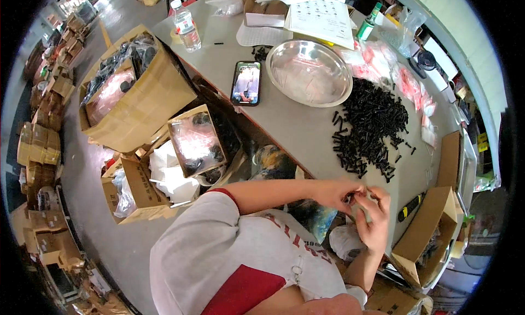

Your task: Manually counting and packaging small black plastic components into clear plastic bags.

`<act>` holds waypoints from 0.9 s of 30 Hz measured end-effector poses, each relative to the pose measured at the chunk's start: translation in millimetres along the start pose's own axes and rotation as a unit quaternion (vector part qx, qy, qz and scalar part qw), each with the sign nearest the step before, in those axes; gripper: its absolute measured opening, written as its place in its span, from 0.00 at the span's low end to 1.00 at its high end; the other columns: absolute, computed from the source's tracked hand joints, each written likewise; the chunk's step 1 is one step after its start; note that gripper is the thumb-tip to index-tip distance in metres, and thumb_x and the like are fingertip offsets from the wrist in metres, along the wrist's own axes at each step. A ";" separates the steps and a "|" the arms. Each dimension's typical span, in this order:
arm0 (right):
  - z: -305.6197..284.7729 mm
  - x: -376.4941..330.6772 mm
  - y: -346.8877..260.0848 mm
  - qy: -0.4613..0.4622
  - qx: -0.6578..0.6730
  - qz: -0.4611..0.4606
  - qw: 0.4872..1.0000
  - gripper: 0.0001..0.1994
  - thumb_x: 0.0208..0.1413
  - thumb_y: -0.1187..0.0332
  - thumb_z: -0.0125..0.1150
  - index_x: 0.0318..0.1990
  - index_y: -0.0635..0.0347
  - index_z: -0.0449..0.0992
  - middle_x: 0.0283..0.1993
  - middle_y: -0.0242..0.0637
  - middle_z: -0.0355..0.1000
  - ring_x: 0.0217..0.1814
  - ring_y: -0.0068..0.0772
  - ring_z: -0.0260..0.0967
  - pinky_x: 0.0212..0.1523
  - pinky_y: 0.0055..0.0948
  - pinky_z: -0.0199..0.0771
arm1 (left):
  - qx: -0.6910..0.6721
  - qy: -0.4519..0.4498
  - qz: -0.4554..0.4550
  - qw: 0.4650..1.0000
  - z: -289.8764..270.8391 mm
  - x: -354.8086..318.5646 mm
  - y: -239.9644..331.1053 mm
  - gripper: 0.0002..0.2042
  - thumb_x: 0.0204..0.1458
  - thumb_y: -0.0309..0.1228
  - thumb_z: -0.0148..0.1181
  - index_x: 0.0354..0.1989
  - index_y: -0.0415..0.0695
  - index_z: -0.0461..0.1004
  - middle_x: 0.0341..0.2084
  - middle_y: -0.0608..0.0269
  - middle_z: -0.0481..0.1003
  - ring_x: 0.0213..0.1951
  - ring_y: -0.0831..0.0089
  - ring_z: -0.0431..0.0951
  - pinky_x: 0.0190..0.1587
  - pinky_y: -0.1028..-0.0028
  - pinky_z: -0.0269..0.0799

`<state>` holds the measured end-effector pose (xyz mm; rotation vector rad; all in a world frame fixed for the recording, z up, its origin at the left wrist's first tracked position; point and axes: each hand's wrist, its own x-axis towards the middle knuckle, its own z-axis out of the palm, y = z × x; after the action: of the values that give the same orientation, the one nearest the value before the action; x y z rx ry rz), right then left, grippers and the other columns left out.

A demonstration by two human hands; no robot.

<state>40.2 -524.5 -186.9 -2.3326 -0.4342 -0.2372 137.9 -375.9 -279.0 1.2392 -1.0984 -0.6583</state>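
Note:
My left hand (334,193) and my right hand (376,218) meet at the near edge of the grey table (284,124). Together they pinch a small clear plastic bag (363,201) with a few black screws at its mouth. The fingers of both hands are closed around it. Just beyond my hands lies a big loose pile of black screws (373,122) spread over the tabletop.
A round metal bowl (309,72) holds clear bags beside a smartphone (246,83). Filled pink-tinted bags (411,85) lie past the pile. A water bottle (185,25), papers (322,19), a black-yellow utility knife (411,205) and open cardboard boxes (131,91) surround the table.

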 end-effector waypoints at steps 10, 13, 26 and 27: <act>31.6 20.5 37.2 0.078 -0.137 -0.067 0.985 0.09 0.38 0.82 0.64 0.31 0.62 0.77 0.50 0.43 0.68 0.50 0.49 0.66 0.45 0.39 0.72 | 0.145 0.065 -0.025 0.987 -19.3 2.0 -2.5 0.26 0.45 0.24 0.61 0.55 0.35 0.61 0.45 0.49 0.71 0.47 0.57 0.73 0.48 0.66 0.69; 33.5 18.0 55.1 0.071 -0.009 0.027 0.997 0.07 0.41 0.82 0.64 0.29 0.64 0.76 0.47 0.46 0.71 0.44 0.47 0.71 0.39 0.36 0.74 | 0.141 0.153 -0.063 0.976 -21.7 -9.3 -18.4 0.20 0.50 0.28 0.61 0.50 0.36 0.67 0.42 0.52 0.74 0.43 0.62 0.75 0.45 0.68 0.70; 37.8 11.8 59.7 0.069 0.064 0.045 0.995 0.09 0.42 0.81 0.63 0.33 0.64 0.70 0.31 0.42 0.70 0.32 0.45 0.69 0.33 0.34 0.69 | 0.261 0.151 0.049 0.952 -27.0 -10.2 4.2 0.04 0.50 0.26 0.58 0.32 0.40 0.73 0.29 0.56 0.74 0.30 0.59 0.74 0.34 0.68 0.70; 38.0 11.2 59.7 0.060 0.056 0.003 0.997 0.09 0.42 0.81 0.62 0.32 0.64 0.70 0.32 0.43 0.69 0.34 0.47 0.68 0.34 0.35 0.69 | 0.257 0.140 0.068 0.954 -27.0 -10.3 4.2 0.03 0.50 0.25 0.59 0.31 0.41 0.73 0.29 0.57 0.74 0.31 0.60 0.74 0.34 0.68 0.70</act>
<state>74.6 -535.1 -248.8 -2.1969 -0.3704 -0.3405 158.1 -354.9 -276.8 1.6237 -1.1377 -0.0758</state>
